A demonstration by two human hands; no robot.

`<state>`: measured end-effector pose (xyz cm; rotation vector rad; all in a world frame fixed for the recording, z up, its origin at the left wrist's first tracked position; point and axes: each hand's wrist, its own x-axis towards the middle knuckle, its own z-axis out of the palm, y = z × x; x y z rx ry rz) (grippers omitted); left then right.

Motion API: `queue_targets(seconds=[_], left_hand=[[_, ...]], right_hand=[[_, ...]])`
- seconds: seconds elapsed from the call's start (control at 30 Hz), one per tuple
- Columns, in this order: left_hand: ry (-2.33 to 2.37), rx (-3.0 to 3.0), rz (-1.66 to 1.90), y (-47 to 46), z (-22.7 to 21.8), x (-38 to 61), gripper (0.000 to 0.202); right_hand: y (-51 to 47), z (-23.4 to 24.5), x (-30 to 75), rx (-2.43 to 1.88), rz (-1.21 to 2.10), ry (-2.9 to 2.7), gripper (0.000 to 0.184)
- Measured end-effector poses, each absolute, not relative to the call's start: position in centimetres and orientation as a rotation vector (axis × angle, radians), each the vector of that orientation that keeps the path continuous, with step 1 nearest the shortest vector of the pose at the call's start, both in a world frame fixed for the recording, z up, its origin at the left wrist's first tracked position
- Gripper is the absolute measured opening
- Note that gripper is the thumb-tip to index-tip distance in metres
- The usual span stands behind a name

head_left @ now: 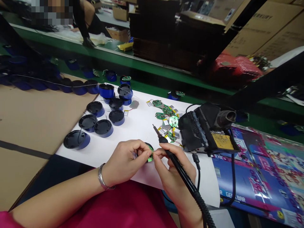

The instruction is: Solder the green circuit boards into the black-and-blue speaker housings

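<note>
My left hand (128, 161) pinches a small round green circuit board (150, 157) between thumb and fingers, low over the white sheet. A dark round rim shows at the board's edge, mostly covered by my fingers. My right hand (177, 169) has a black soldering iron (179, 169) across it, the tip pointing up and away to the left, apart from the board. The right thumb and fingertip also meet at the board's edge; whatever small part lies between them is hidden. Ahead lies a pile of green circuit boards (167, 110) with small silver battery cells (175, 132).
Several blue cups with black insides (103, 127) stand on the white sheet (140, 126) at left. A black soldering station (193, 126) with a yellow sponge (222, 140) stands at right, beside printed packaging (251, 180). Across the green bench (152, 68) is another person's arm (82, 23).
</note>
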<state>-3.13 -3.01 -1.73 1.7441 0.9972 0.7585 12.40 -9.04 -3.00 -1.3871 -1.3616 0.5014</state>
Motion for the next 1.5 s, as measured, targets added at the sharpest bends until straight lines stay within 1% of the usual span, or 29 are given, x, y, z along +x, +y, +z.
queue_targets(seconds=[0.07,0.23,0.33,0.43,0.5,0.63,0.83,1.1,1.5], left_hand=[[0.995,1.807,0.792,-3.1,-1.8,-3.3,0.013],[0.948,2.058,0.977,-3.4,-2.7,-3.8,0.012],[0.964,2.139,1.002,-3.7,-3.4,-3.7,0.013],[0.99,2.166,0.977,-4.0,-3.8,-3.6,0.015],[1.014,2.17,0.965,-4.1,-3.8,-3.6,0.015],[1.049,2.18,0.958,-4.2,-3.9,-3.5,0.015],[1.071,2.191,0.949,-4.3,-3.8,-3.3,0.015],[1.081,2.19,0.929,-4.2,-3.6,-3.2,0.016],[1.093,2.184,0.926,-4.2,-3.5,-3.1,0.017]], right_hand=[[-9.4,-2.9,12.8,-1.411,0.478,-1.364,0.023],[-11.1,-2.5,14.8,-1.464,0.344,-1.261,0.032],[-12.2,-2.2,15.7,-1.409,0.288,-1.143,0.026],[-13.3,-1.4,15.5,-1.49,0.165,-1.019,0.015],[-13.7,-0.7,15.0,-1.497,0.127,-1.028,0.013],[-13.9,0.4,14.4,-1.388,0.215,-1.254,0.015],[-13.9,0.5,15.0,-1.375,0.291,-1.631,0.016],[-13.8,-0.5,13.9,-1.391,0.232,-1.553,0.012],[-13.4,-0.1,13.8,-1.42,0.239,-1.602,0.012]])
